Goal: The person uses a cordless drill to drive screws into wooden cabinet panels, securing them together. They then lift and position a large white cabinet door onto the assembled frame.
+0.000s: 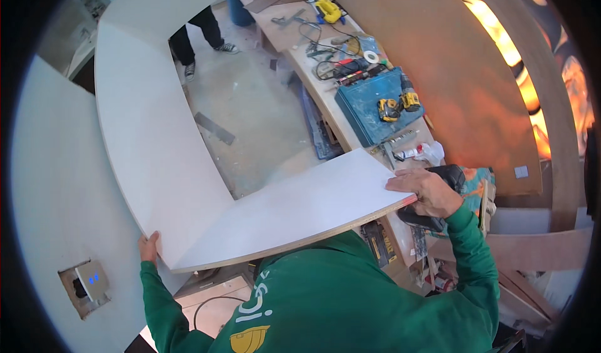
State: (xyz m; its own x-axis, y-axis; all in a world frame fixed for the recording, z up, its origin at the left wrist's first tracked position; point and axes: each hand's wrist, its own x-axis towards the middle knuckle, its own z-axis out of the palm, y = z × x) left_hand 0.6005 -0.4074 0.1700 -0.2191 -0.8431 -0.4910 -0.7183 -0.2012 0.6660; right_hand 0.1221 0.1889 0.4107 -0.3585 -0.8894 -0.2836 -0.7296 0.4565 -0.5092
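A large white-faced wooden panel frame (300,218), with bare wood showing along its cut edge, spans in front of me. Its front board joins a long left board (150,121) at a corner. My left hand (149,248) grips the edge near that corner, partly hidden behind the board. At the right end of the front board, my right hand (429,193) is closed over the end, fingers on the white face, thumb out of sight. Close to my right hand lies a black object (448,176) of unclear kind.
A workbench on the right carries a blue case (369,105) with yellow-black drills (410,93), a yellow tool (329,10), a tape roll (371,57) and cables. Another person's legs (203,30) stand beyond the frame. On the left wall hangs a loose switch plate (92,280). A dark strip (215,128) lies on the floor.
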